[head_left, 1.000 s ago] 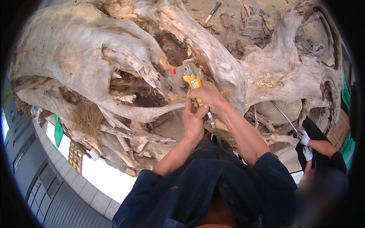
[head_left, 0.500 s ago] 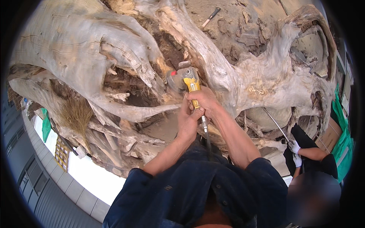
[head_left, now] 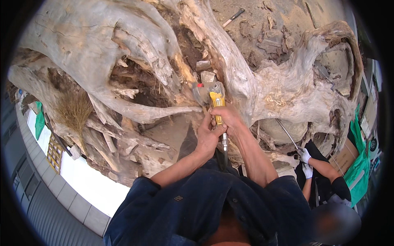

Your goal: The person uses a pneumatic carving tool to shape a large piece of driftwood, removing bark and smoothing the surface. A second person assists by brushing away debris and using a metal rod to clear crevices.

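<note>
A huge pale weathered tree root point(head_left: 102, 53) fills the view. Both hands grip a yellow-handled air tool point(head_left: 214, 102) whose grey head, with a red button, presses into a dark crevice of the root. My left hand point(head_left: 207, 137) wraps the lower handle near the metal hose fitting. My right hand point(head_left: 226, 117) closes on the yellow grip just above it. A black hose drops from the tool toward my dark blue shirt.
At lower right another person in white gloves point(head_left: 304, 155) holds a long thin metal rod point(head_left: 286, 133) against the root. A straw broom point(head_left: 74, 112) leans at left. A hammer point(head_left: 233, 17) lies on the wood at top. Green cloth point(head_left: 359, 164) hangs right.
The tool and both hands have stayed on the same crevice while my head shifted, so the root sits slightly lower and more to the right in view. The gloved person's hands moved a little.
</note>
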`<act>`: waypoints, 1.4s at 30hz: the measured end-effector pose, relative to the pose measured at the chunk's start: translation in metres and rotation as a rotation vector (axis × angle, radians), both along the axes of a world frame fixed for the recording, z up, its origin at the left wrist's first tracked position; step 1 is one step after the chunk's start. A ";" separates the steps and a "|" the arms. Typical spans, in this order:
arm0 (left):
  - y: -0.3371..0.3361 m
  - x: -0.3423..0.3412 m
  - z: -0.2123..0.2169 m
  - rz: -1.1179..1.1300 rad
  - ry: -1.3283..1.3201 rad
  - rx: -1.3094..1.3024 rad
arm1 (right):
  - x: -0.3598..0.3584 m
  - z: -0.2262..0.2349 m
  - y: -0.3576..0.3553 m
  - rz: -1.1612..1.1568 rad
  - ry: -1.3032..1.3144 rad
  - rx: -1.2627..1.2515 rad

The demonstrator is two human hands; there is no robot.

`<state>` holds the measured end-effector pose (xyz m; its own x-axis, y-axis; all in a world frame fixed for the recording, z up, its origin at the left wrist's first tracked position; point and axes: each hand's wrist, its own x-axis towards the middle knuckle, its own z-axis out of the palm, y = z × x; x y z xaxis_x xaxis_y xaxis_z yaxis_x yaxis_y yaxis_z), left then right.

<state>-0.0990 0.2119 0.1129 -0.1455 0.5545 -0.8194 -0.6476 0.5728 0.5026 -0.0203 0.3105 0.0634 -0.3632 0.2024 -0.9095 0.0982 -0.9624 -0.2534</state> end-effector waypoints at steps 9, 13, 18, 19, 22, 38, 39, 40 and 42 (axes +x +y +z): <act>0.045 -0.033 -0.005 0.080 0.069 0.124 | -0.039 0.003 0.050 -0.007 0.158 0.038; 0.045 -0.037 -0.004 0.045 0.045 0.048 | -0.041 0.001 0.049 0.016 0.098 0.049; 0.024 -0.023 -0.005 -0.015 0.024 -0.035 | -0.024 -0.002 0.024 -0.054 0.075 0.001; 0.026 -0.024 -0.007 0.010 0.027 -0.002 | -0.024 -0.002 0.026 -0.033 0.076 0.006; 0.036 -0.030 -0.010 0.069 0.051 0.090 | -0.035 0.000 0.042 -0.019 0.097 0.034; -0.004 0.005 -0.001 0.007 -0.026 -0.035 | 0.007 0.002 -0.004 -0.003 0.014 -0.045; -0.007 0.008 0.003 0.009 -0.030 -0.034 | 0.010 0.005 -0.008 -0.004 -0.003 -0.063; -0.008 0.010 0.005 0.011 -0.035 -0.033 | 0.012 0.006 -0.010 -0.005 -0.019 -0.082; -0.008 0.009 0.005 0.020 -0.020 -0.013 | 0.011 0.006 -0.009 -0.015 -0.006 -0.057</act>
